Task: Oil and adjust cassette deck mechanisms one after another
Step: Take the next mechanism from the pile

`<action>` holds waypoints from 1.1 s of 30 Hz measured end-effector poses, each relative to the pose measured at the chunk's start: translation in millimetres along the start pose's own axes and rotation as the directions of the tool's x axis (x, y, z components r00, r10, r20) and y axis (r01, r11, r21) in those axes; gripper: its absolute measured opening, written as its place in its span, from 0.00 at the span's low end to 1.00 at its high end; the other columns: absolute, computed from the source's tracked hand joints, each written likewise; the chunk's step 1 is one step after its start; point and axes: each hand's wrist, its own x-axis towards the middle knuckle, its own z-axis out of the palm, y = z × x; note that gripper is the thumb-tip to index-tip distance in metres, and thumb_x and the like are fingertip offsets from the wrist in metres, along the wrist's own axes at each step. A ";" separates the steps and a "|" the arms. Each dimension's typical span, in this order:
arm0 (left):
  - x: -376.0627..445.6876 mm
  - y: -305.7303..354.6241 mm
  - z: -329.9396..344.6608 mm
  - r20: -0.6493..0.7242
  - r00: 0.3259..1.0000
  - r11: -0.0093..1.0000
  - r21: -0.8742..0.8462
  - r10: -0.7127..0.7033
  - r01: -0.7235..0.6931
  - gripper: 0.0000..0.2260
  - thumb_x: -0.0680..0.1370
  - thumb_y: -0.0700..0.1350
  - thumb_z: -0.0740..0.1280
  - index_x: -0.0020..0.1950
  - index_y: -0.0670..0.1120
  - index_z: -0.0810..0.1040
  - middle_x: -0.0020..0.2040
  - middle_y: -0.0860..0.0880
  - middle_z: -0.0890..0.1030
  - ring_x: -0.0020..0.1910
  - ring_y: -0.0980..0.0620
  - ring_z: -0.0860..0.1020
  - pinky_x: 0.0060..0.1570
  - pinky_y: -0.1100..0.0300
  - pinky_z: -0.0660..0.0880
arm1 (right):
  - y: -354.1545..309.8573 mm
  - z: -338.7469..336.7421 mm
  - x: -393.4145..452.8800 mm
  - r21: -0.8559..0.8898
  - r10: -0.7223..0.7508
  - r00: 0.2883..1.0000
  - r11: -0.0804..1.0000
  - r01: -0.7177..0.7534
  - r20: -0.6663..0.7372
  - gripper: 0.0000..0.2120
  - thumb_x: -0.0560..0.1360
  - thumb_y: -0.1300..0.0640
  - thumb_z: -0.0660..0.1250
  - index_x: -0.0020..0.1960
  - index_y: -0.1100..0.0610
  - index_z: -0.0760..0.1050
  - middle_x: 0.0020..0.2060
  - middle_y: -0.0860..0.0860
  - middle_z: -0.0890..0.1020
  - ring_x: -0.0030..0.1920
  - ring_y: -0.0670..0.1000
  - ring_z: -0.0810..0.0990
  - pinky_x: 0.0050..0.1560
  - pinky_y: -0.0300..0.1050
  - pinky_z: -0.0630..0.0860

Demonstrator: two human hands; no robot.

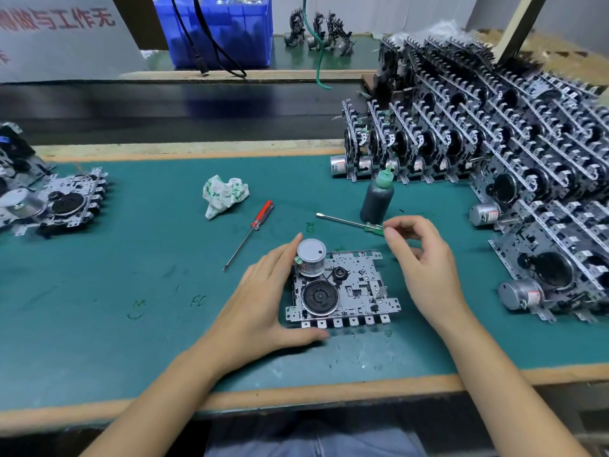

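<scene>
Cassette deck mechanism (342,290) lies flat on the green worktop (131,258), long axis left-right, key tabs toward the person. Left hand (263,298) cups its left edge, fingers straight. Right hand (425,258) pinches the green-handled screwdriver (352,222), tip pointing left. Dark oil bottle (377,197) stands upright behind, green cap on.

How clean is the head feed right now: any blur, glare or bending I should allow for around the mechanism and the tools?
Head view: the cassette mechanism between the left hand and right hand is sharp; the stacked mechanisms at far right smear with blur; wide-angle bending curves the mat's near edge; lighting is even, with soft shadows and only a faint sheen on the motor cap.
</scene>
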 end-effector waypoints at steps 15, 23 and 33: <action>2.2 -0.2 -3.6 0.003 1.000 0.994 -0.106 -0.027 0.027 0.46 0.56 0.69 0.73 0.69 0.65 0.56 0.67 0.77 0.57 0.66 0.75 0.58 0.65 0.74 0.54 | -18.0 -31.3 -6.8 -0.311 0.090 0.726 0.934 0.177 0.682 0.49 0.55 0.31 0.70 0.69 0.30 0.48 0.65 0.19 0.45 0.68 0.25 0.45 0.60 0.16 0.43; 1.8 -1.3 -2.2 0.047 0.999 0.999 -0.039 0.001 0.001 0.53 0.54 0.71 0.73 0.72 0.65 0.48 0.67 0.77 0.51 0.66 0.76 0.53 0.65 0.77 0.50 | -27.8 -17.2 -4.1 -0.532 0.131 0.644 0.698 0.479 0.753 0.59 0.57 0.28 0.70 0.77 0.46 0.42 0.71 0.36 0.54 0.69 0.37 0.49 0.64 0.25 0.43; -4.5 -5.0 2.9 -0.059 0.995 0.993 -0.091 -0.078 0.072 0.51 0.55 0.70 0.72 0.72 0.66 0.49 0.66 0.72 0.59 0.66 0.70 0.62 0.64 0.72 0.59 | -48.4 -5.1 10.6 -0.592 0.034 0.645 0.435 0.678 0.763 0.43 0.59 0.31 0.70 0.66 0.54 0.67 0.58 0.48 0.76 0.56 0.52 0.76 0.55 0.48 0.72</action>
